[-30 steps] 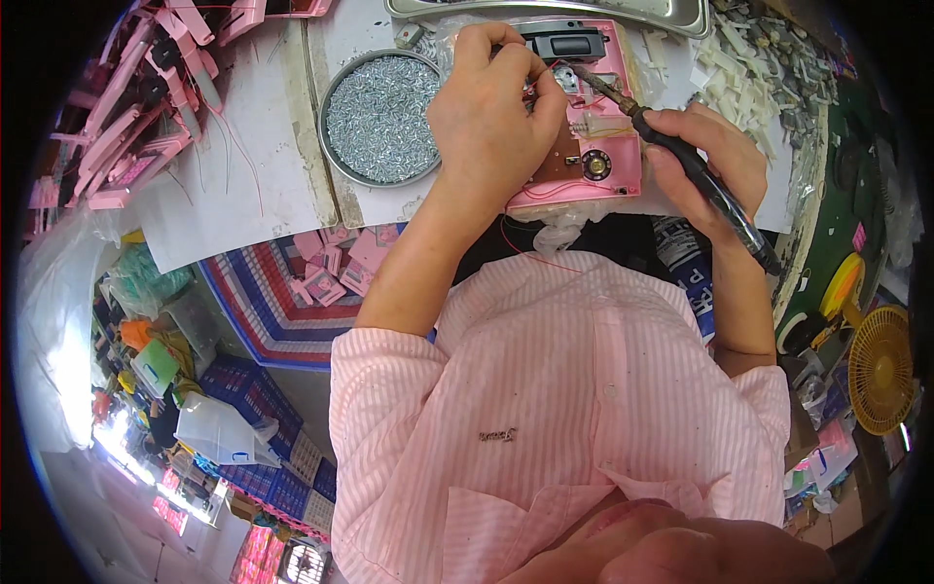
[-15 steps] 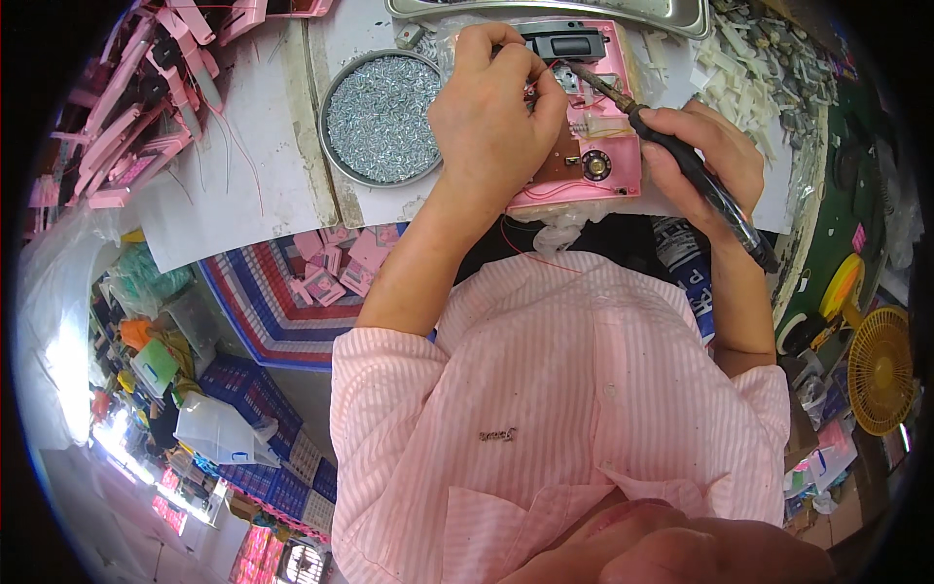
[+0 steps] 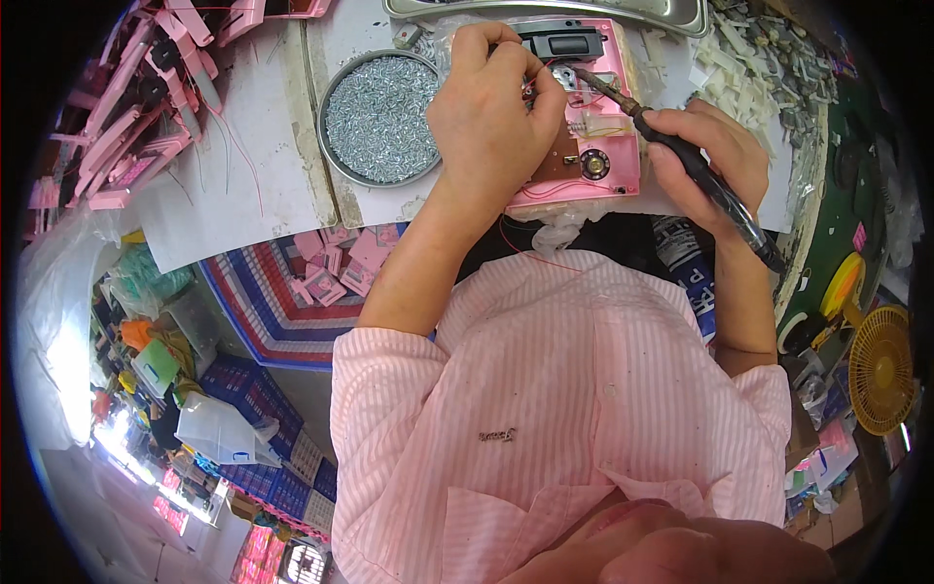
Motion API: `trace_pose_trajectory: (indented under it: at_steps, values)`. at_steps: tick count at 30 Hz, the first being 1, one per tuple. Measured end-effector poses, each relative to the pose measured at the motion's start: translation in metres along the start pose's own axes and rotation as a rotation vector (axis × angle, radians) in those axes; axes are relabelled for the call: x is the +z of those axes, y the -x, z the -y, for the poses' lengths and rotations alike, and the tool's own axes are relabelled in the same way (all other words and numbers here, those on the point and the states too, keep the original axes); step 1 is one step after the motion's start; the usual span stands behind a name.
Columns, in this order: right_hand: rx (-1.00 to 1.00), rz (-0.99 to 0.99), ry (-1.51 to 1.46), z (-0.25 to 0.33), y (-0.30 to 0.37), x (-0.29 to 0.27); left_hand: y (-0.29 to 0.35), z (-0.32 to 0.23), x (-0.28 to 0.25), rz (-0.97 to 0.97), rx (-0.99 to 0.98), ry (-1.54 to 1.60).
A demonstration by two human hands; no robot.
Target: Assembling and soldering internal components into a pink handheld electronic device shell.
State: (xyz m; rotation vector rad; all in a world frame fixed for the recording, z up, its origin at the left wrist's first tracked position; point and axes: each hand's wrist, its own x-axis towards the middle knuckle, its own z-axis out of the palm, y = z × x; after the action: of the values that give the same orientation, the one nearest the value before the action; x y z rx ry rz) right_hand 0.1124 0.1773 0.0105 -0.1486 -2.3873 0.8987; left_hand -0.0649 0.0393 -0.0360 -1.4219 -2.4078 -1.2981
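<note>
On the bench, directly in front of you, lies an open pink housing, with clear plastic sticking out from beneath its near edge. Your right hand is closed around the dark handle of a soldering iron, its tip slanting up and left into the housing. Your left hand is bent over the housing's left side, thumb and forefinger drawn together; you hide most of the fingertips, so what they pinch, if anything, cannot be told.

The likeliest harm is a burn: the tip sits close to your left thumb and forefinger, and 1 small slip of either hand could bring them together, if the iron is hot. Resting too long or drifting upward, it could also mark the dark grey part or the pink wall. Lower down, loose thin wires run near a round black part; a snag might pull 1 free. To your left, a round tray of small metal screws stands beside your wrist; a sideways knock could spill some.
</note>
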Motion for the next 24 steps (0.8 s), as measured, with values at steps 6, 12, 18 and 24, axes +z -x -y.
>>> trace_pose_trajectory:
  at_steps: [6,12,18,24]
  values:
    - [0.01,0.018,0.02,-0.0034,-0.0002,0.0051,0.0005,0.0003,0.0015,0.011,-0.008,-0.018]
    - [0.008,0.009,0.007,-0.004,-0.0025,0.0076,-0.0003,-0.0015,0.0009,0.003,-0.001,-0.028]
    - [0.029,0.012,0.008,-0.004,-0.0031,0.0073,-0.0004,-0.0005,0.0032,-0.035,0.036,-0.029]
    - [0.033,0.015,-0.009,-0.0052,-0.0026,0.0072,-0.0001,-0.0012,0.004,-0.026,0.028,-0.04]
